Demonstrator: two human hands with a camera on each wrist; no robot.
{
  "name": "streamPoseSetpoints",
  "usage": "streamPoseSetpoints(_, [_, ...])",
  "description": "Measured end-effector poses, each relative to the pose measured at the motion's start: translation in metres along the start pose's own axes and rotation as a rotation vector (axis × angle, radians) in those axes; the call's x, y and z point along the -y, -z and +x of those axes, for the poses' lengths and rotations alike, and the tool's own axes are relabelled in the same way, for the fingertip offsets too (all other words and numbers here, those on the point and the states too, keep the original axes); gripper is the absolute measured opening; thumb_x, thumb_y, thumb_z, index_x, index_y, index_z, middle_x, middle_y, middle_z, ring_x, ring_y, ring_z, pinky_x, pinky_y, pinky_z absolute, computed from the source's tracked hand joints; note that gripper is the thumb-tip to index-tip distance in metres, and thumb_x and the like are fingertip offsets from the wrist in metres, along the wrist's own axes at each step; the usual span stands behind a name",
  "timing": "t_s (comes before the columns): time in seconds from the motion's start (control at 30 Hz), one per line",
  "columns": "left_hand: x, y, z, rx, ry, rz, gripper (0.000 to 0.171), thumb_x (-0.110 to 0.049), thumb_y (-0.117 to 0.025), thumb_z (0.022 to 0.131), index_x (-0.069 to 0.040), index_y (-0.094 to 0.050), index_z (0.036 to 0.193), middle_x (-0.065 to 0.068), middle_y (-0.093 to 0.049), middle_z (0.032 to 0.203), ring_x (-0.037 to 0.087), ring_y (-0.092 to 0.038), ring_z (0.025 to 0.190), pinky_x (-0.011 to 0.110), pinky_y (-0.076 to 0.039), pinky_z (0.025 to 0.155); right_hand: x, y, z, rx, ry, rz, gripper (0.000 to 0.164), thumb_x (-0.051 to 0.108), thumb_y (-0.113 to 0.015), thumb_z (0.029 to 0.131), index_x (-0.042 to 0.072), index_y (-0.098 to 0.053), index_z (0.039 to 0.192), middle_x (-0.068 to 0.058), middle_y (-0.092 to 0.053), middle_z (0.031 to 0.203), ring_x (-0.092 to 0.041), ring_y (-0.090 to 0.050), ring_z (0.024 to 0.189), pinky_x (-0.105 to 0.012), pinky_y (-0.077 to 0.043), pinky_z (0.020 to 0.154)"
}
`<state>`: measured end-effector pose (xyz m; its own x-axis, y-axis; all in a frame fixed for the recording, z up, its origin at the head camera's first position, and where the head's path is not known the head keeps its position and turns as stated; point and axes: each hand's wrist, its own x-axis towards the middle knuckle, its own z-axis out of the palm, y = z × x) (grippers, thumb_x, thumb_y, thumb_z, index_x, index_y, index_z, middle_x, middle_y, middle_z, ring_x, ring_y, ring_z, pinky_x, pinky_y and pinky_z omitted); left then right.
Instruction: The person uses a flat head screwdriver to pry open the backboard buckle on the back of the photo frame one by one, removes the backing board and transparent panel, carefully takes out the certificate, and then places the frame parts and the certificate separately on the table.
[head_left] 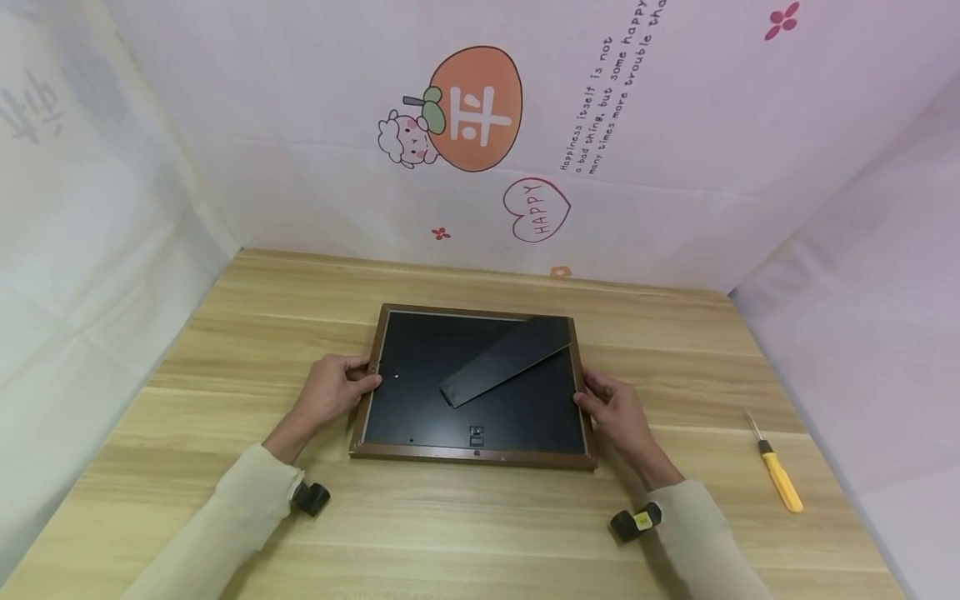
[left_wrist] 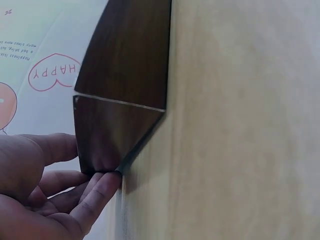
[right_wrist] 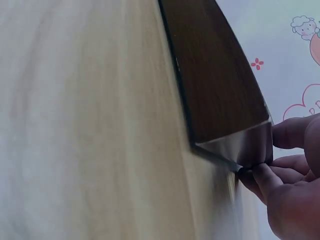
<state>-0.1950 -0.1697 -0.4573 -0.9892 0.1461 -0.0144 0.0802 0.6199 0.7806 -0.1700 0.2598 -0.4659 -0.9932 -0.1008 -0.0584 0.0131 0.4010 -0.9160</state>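
A brown picture frame (head_left: 420, 425) lies back side up, showing its black backing and a black easel stand (head_left: 506, 362) set slantwise across it. My left hand (head_left: 336, 390) grips the frame's left edge, thumb on top and fingers curled under the side. On the opposite edge, my right hand (head_left: 617, 410) holds it the same way. Both wrist views show the frame's wooden side and a mitred corner, with the left fingers (left_wrist: 100, 200) and the right fingers (right_wrist: 272, 180) at its lower edge.
A screwdriver (head_left: 780, 479) with a yellow handle lies at the right of the wooden table (head_left: 465, 533). Behind the table hangs a white printed curtain (head_left: 315, 183), with white cloth at both sides.
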Motion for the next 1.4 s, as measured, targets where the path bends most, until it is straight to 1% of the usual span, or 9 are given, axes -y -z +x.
streamPoseSetpoints(0.2, [-0.0012, -0.0012, 0.0009, -0.006, 0.007, 0.009, 0.046, -0.013, -0.069, 0.092, 0.009, -0.057, 0.130, 0.024, -0.072, 0.106, 0.033, -0.071, 0.095, 0.030, -0.059, 0.068, -0.0011, -0.0009, -0.0001, -0.017, -0.001, -0.043, 0.055, -0.001, -0.057, 0.097, -0.007, -0.036, 0.147, -0.027, -0.038, 0.151, -0.036, -0.042, 0.138, -0.028, -0.044, 0.103])
streamPoseSetpoints(0.37, [-0.0018, -0.0018, 0.0004, -0.007, 0.012, 0.007, 0.045, -0.012, -0.069, 0.092, 0.009, -0.057, 0.130, 0.024, -0.072, 0.105, 0.033, -0.071, 0.094, 0.030, -0.059, 0.068, -0.0013, -0.0010, -0.0002, -0.028, 0.021, -0.083, 0.054, -0.001, -0.059, 0.096, -0.006, -0.039, 0.146, -0.026, -0.043, 0.148, -0.037, -0.049, 0.133, -0.028, -0.050, 0.100])
streamPoseSetpoints(0.43, [-0.0016, -0.0016, 0.0000, -0.010, 0.016, 0.005, 0.045, -0.012, -0.069, 0.092, 0.008, -0.057, 0.130, 0.024, -0.071, 0.107, 0.033, -0.071, 0.095, 0.031, -0.059, 0.069, -0.0013, -0.0014, 0.0001, -0.031, 0.027, -0.096, 0.054, 0.000, -0.059, 0.096, -0.006, -0.039, 0.146, -0.026, -0.044, 0.147, -0.037, -0.051, 0.131, -0.029, -0.051, 0.098])
streamPoseSetpoints(0.6, [0.0000, -0.0019, 0.0004, -0.017, -0.009, 0.005, 0.042, -0.010, -0.069, 0.092, 0.011, -0.059, 0.127, 0.029, -0.065, 0.111, 0.036, -0.069, 0.097, 0.035, -0.061, 0.073, -0.0014, -0.0018, 0.0011, -0.037, 0.021, -0.126, 0.053, 0.000, -0.059, 0.096, -0.006, -0.039, 0.146, -0.027, -0.044, 0.147, -0.038, -0.053, 0.129, -0.030, -0.051, 0.098])
streamPoseSetpoints(0.8, [0.0019, -0.0025, 0.0015, -0.018, -0.030, 0.004, 0.041, -0.009, -0.069, 0.091, 0.012, -0.060, 0.125, 0.028, -0.067, 0.108, 0.036, -0.069, 0.096, 0.038, -0.060, 0.075, -0.0016, -0.0026, 0.0027, -0.048, 0.024, -0.161, 0.052, 0.000, -0.060, 0.095, -0.007, -0.042, 0.144, -0.027, -0.046, 0.145, -0.038, -0.055, 0.127, -0.031, -0.052, 0.097])
streamPoseSetpoints(1.13, [0.0019, -0.0018, 0.0020, -0.012, -0.015, 0.003, 0.042, -0.009, -0.068, 0.092, 0.012, -0.059, 0.127, 0.028, -0.066, 0.109, 0.037, -0.068, 0.097, 0.039, -0.060, 0.077, -0.0015, -0.0038, 0.0060, -0.085, 0.029, -0.195, 0.050, 0.000, -0.062, 0.095, -0.008, -0.046, 0.141, -0.027, -0.050, 0.141, -0.038, -0.060, 0.121, -0.024, -0.055, 0.091])
streamPoseSetpoints(1.3, [0.0009, -0.0024, 0.0016, -0.006, 0.004, -0.001, 0.043, -0.010, -0.067, 0.093, 0.012, -0.058, 0.128, 0.029, -0.066, 0.110, 0.037, -0.067, 0.099, 0.040, -0.060, 0.079, -0.0041, -0.0045, 0.0061, -0.103, 0.022, -0.210, 0.049, 0.003, -0.063, 0.094, -0.006, -0.048, 0.140, -0.026, -0.052, 0.140, -0.037, -0.061, 0.120, -0.028, -0.055, 0.092])
streamPoseSetpoints(1.4, [0.0016, -0.0025, 0.0018, 0.000, 0.025, -0.012, 0.043, -0.010, -0.067, 0.093, 0.012, -0.057, 0.129, 0.028, -0.067, 0.111, 0.037, -0.067, 0.101, 0.039, -0.059, 0.080, -0.0034, -0.0055, 0.0054, -0.118, 0.001, -0.214, 0.049, 0.006, -0.065, 0.094, -0.004, -0.050, 0.140, -0.024, -0.055, 0.138, -0.035, -0.061, 0.120, -0.028, -0.055, 0.091])
